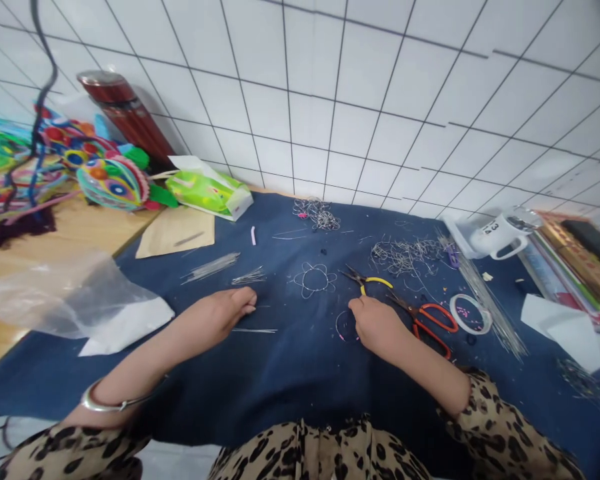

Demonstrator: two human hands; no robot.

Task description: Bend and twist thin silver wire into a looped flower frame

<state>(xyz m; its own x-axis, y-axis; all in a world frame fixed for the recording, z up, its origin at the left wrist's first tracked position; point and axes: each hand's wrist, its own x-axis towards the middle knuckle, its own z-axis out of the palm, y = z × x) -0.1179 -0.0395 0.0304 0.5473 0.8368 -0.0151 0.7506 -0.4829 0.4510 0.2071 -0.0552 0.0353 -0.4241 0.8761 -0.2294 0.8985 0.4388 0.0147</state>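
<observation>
My left hand (230, 312) is closed in a pinch just above the cloth; whatever is between its fingertips is too small to make out. Beside it lie short cut wires (249, 275), a bundle of longer straight wires (213, 267) and a few thin wires (255, 331). My right hand (380, 327) is closed too, its fingertips at the edge of a wire ring with pink beads (338, 327); its grip is hidden. Yellow-handled pliers (379, 281) lie just beyond, with orange-handled scissors (437, 319) to their right. A flower-shaped wire loop (315, 280) rests between my hands.
Tangled wire (405, 255) and a round dish of beads (471, 315) are at right, near a white mug (503, 235) and stacked books (580, 267). At left are a plastic bag (75, 293), a green tissue pack (205, 189), colourful stuffed crafts (113, 181) and a red thermos (130, 117).
</observation>
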